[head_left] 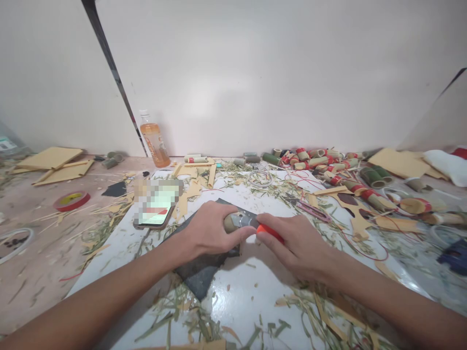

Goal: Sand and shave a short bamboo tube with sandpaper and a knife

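My left hand (209, 231) is closed around a short green bamboo piece (230, 222), pressing it onto a dark mat (199, 277) on the white board (241, 287). My right hand (292, 243) grips an orange-handled utility knife (268, 232). Its metal blade (245, 219) lies against the bamboo piece between the two hands. Green shavings lie scattered around both hands.
A phone (155, 206) lies left of the mat, an orange drink bottle (155, 139) stands at the wall. Several bamboo tubes with red tape (321, 160) pile up at back right. Red tape roll (71, 200) and cardboard sheets (54, 164) lie at left.
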Demonstrator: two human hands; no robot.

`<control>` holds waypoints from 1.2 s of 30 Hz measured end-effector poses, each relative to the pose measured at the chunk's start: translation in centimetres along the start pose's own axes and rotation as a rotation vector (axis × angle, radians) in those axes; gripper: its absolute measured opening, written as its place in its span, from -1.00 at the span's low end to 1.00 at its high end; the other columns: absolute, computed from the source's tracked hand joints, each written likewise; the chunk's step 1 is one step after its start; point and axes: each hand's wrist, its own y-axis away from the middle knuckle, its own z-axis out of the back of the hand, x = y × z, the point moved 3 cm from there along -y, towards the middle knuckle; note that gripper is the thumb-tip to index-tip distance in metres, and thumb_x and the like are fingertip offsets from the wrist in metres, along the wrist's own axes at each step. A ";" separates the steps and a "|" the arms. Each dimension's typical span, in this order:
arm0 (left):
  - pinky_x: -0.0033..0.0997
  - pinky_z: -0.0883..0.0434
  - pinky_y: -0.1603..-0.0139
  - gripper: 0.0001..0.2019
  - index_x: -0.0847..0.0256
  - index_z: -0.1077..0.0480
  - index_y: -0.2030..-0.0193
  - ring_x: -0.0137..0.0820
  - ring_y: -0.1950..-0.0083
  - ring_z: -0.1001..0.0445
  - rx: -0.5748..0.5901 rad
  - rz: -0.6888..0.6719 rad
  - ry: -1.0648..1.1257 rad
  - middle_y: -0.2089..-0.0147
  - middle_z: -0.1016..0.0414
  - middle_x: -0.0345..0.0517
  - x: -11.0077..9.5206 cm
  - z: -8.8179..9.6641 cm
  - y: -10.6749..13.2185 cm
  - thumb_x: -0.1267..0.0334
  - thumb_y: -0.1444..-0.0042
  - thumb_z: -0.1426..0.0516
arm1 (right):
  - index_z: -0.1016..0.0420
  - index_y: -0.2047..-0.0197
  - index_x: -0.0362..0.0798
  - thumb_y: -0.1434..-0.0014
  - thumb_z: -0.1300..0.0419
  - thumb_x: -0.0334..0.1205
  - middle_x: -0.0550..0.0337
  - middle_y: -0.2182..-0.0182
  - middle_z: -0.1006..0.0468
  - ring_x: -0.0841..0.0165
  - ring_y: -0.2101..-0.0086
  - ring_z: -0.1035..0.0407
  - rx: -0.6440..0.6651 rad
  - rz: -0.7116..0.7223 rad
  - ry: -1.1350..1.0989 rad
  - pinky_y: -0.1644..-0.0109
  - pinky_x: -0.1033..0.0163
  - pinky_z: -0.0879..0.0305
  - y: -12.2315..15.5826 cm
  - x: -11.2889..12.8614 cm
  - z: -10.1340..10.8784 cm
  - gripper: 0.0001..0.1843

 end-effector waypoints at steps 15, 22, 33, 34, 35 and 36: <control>-0.44 -0.19 0.37 -0.80 0.18 -0.31 0.31 -0.41 0.35 -0.32 0.179 -0.103 0.166 0.35 -0.40 -0.23 0.2 0.3 -0.1 0.09 -0.13 -0.12 | -0.33 0.24 -0.01 -0.39 0.13 -0.01 0.32 0.54 -0.32 0.41 0.51 -0.20 0.167 0.066 -0.234 0.41 0.30 -0.03 0.3 -0.4 0.5 -0.66; -0.45 -0.10 0.44 -0.55 0.20 -0.23 0.46 -0.45 0.46 -0.21 0.107 -0.145 0.046 0.47 -0.32 -0.26 0.2 0.2 0.0 -0.19 0.04 -0.19 | -0.29 0.33 -0.01 -0.38 0.11 -0.04 0.33 0.55 -0.29 0.44 0.54 -0.16 0.200 0.105 -0.196 0.44 0.32 0.02 0.4 0.4 0.6 -0.67; -0.45 -0.05 0.48 -0.39 0.21 -0.20 0.52 -0.49 0.52 -0.13 0.041 -0.202 0.065 0.56 -0.22 -0.29 0.2 0.3 0.0 -0.40 0.11 -0.09 | -0.28 0.31 -0.01 -0.37 0.11 -0.10 0.35 0.56 -0.27 0.45 0.55 -0.15 0.207 0.112 -0.211 0.44 0.32 0.06 0.5 0.8 0.4 -0.71; -0.45 -0.06 0.48 -0.39 0.21 -0.20 0.52 -0.49 0.52 -0.14 0.037 -0.202 0.067 0.56 -0.23 -0.29 0.3 0.2 0.0 -0.41 0.12 -0.09 | -0.28 0.31 -0.01 -0.38 0.11 -0.08 0.34 0.56 -0.27 0.44 0.55 -0.15 0.213 0.112 -0.215 0.44 0.32 0.06 0.5 0.8 0.4 -0.70; -0.44 -0.06 0.48 -0.39 0.21 -0.20 0.52 -0.48 0.52 -0.14 0.035 -0.203 0.068 0.56 -0.23 -0.29 0.3 0.2 0.0 -0.41 0.12 -0.09 | -0.29 0.31 -0.02 -0.38 0.12 -0.07 0.34 0.56 -0.27 0.44 0.55 -0.16 0.218 0.115 -0.218 0.44 0.32 0.05 0.5 0.8 0.4 -0.69; -0.44 -0.06 0.48 -0.39 0.21 -0.21 0.52 -0.48 0.52 -0.14 0.034 -0.205 0.066 0.56 -0.24 -0.28 0.3 0.2 0.0 -0.40 0.12 -0.09 | -0.29 0.31 -0.02 -0.38 0.13 -0.06 0.34 0.55 -0.28 0.44 0.55 -0.16 0.219 0.115 -0.220 0.44 0.32 0.05 0.6 0.9 0.5 -0.68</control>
